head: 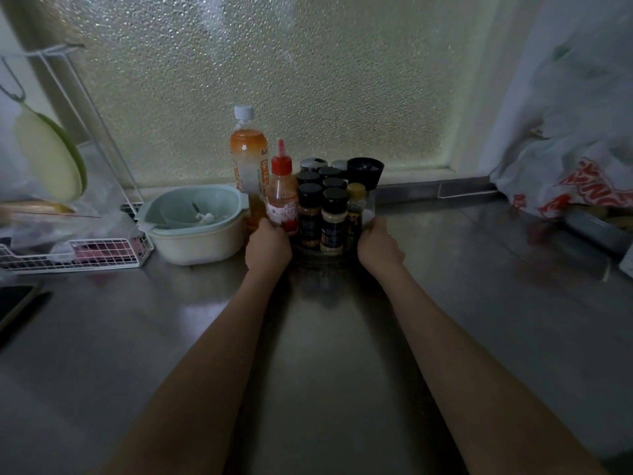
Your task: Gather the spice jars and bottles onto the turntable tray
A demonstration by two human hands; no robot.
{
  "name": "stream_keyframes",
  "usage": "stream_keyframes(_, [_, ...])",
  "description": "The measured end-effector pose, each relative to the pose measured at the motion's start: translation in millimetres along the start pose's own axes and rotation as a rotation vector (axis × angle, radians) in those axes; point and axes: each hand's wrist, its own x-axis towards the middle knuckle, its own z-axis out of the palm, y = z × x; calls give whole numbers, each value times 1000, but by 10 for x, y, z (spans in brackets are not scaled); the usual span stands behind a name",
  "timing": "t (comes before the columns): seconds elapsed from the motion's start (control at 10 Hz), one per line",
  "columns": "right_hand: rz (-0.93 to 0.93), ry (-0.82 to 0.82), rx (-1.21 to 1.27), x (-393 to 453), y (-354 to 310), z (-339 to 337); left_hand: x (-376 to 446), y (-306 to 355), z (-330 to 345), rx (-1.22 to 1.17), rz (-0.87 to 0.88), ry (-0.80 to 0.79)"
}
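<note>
While the turntable tray [322, 260] sits at centre frame on the steel tabletop [325, 337], close under the frosted window [274, 80], it is already crowded: black-capped spice jars [333, 219] stand upright in tight rows, a red-capped sauce bottle [281, 197] at their left, a wide black lid [365, 171] at the back right. Tall orange bottle [248, 159] stands upright just left of and behind the sauce bottle; whether its base is on the tray or on the tabletop beside it cannot be told, the left hand hides it. Every long axis is vertical. Tray lies squarely between the two hands, neither nearer. Left hand [269, 248] is curled at the tray's left edge, fingers against the foot of the sauce bottle; whether it clasps bottle or rim is unclear. Right hand [378, 246] cups the tray's right edge, fingers bent round, apparently closed on the rim, grip not fully visible. Both forearms run straight up from the lower frame, nearly parallel, wrists low over the tabletop. Pale green bowl [195, 221] sits just left of the orange bottle, wire rack [75, 253] further left, plastic bag [565, 186] at right. Judgement: gathering looks near done; next likely a turn or slide of the tray, load top-heavy.
</note>
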Motion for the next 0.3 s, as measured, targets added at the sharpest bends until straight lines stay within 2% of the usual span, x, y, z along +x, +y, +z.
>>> stream_keyframes(0.1, [-24, 23, 155, -92, 32, -74, -113, -24, -49, -107, 16, 37])
stream_keyframes(0.2, [-79, 123, 423, -237, 96, -214, -235, -45, -178, -223, 106, 158])
stream_keyframes(0.3, [-139, 239, 604, -497, 182, -471, -490, -32, -383, -277, 336, 275])
